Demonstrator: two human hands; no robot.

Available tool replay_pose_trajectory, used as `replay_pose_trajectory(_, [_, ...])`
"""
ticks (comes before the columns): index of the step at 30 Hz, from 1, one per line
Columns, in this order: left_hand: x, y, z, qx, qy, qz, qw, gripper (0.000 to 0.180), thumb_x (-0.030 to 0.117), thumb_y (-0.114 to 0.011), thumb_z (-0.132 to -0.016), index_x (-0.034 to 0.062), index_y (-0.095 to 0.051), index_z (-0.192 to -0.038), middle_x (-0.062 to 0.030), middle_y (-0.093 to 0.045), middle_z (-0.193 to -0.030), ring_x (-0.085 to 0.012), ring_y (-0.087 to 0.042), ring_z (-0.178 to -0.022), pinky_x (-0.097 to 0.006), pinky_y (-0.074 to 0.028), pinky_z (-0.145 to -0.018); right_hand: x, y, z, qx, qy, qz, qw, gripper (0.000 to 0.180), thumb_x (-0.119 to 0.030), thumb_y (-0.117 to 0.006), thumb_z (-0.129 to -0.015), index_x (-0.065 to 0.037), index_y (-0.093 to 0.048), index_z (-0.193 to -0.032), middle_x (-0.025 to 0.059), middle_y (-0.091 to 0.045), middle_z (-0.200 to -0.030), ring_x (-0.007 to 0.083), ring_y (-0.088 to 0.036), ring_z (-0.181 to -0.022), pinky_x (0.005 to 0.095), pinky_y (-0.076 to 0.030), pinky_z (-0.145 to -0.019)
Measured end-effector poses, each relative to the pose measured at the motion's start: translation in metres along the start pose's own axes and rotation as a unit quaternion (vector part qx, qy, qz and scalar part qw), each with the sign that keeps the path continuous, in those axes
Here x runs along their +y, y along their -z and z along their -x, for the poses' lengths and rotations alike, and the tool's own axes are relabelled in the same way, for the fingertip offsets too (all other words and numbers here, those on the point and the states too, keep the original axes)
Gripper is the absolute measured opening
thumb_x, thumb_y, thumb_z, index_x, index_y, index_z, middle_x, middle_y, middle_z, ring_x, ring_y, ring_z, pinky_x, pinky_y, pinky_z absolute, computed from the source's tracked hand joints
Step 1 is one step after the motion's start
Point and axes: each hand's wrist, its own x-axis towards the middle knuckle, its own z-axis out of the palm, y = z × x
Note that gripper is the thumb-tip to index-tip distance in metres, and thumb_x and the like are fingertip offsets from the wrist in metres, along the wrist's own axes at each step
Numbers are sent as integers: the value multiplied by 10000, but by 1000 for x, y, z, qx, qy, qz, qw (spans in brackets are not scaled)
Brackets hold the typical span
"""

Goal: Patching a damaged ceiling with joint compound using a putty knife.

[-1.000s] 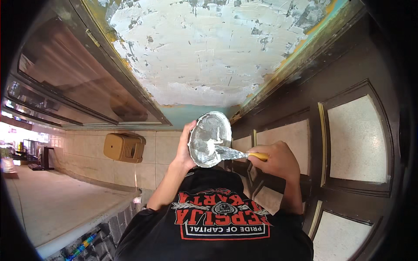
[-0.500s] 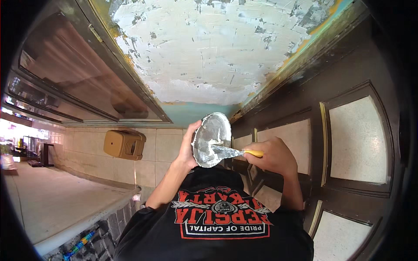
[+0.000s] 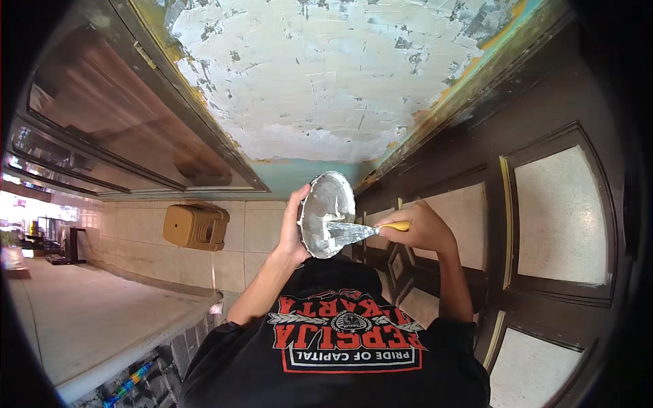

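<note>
Although a rough white filler coat [image 3: 313, 88] spreads widely across the turquoise wall [image 3: 299, 176], on my remote feed I see scattered grey patches [image 3: 414, 59] apparently left uncovered. Apart from each other, the left hand [image 3: 292, 236] clamps the round, white-smeared bowl [image 3: 318, 207] by its side; the right hand [image 3: 420, 228] grips the yellow-handled metal putty knife [image 3: 357, 233], its blade reaching into the bowl between them.

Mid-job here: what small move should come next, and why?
Probably draw the scraper along the bowl to gather paste: its blade is inside, white paste clings there, the right hand grips the yellow handle, and the left hand holds the bowl.
</note>
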Motion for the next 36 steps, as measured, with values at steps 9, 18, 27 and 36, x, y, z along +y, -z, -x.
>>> replay_pose_trajectory(9, [-1, 1, -8, -6, 40, 19, 999, 650, 547, -500, -813, 71, -481, -1255, -158, -539, -1195, -303, -569, -1025, -455, -474, -877, 20, -6, -21, -70, -7, -104, 992, 184, -127, -655, -799, 0, -695, -926, 92, -675, -696, 96, -616, -602, 229, -461, -555])
replay_pose_trajectory(18, [-11, 11, -18, -48, -2, 38, 998, 606, 531, -468, -841, 65, -500, -1226, -130, -562, -1173, -270, -570, -1033, -419, -474, -886, 74, -17, -13, -17, 10, -378, 925, 185, -136, -564, -868, 28, -612, -939, 28, -592, -694, 63, -509, -577, 205, -371, -504])
replay_pose_trajectory(27, [-8, 25, -24, -37, -72, 99, 992, 696, 624, -407, -817, 104, -472, -1276, -139, -484, -1274, -344, -491, -1128, -521, -415, -933, 58, 22, -27, 265, 137, -506, 810, 194, -239, -467, -888, -64, -409, -947, 58, -474, -750, 78, -372, -492, 195, -267, -428])
replay_pose_trajectory(36, [-8, 17, -22, -30, -104, 90, 990, 707, 627, -427, -812, 110, -447, -1294, -132, -445, -1311, -345, -466, -1137, -516, -405, -938, 57, 93, -114, 668, 221, 13, 711, 336, -82, -505, -917, 2, -351, -1204, 102, -452, -1027, 167, -460, -885, 275, -409, -789])
